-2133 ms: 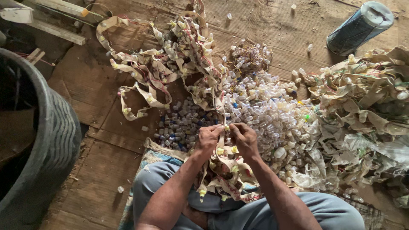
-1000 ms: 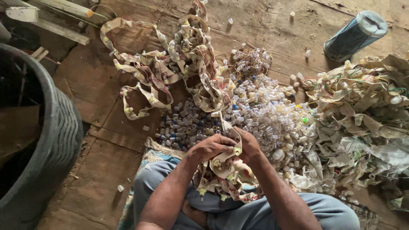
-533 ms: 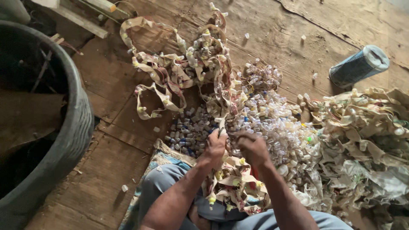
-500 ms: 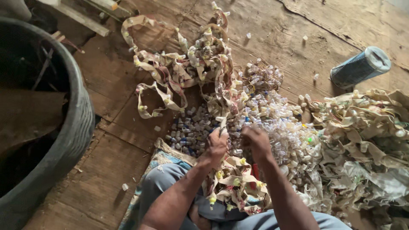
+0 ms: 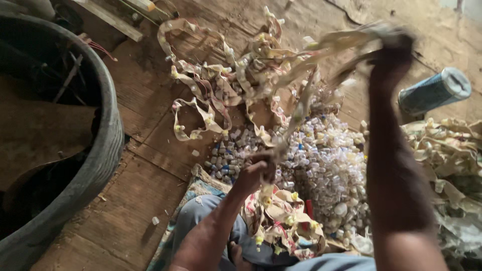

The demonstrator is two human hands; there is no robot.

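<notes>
Both hands point(image 5: 258, 170) clutching crumpled tan strip point(image 5: 296, 113)

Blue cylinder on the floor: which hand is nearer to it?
Right. The right hand, raised and gripping a strip, is just left of the blue cylinder. The left hand is lower, by the small caps.
</notes>
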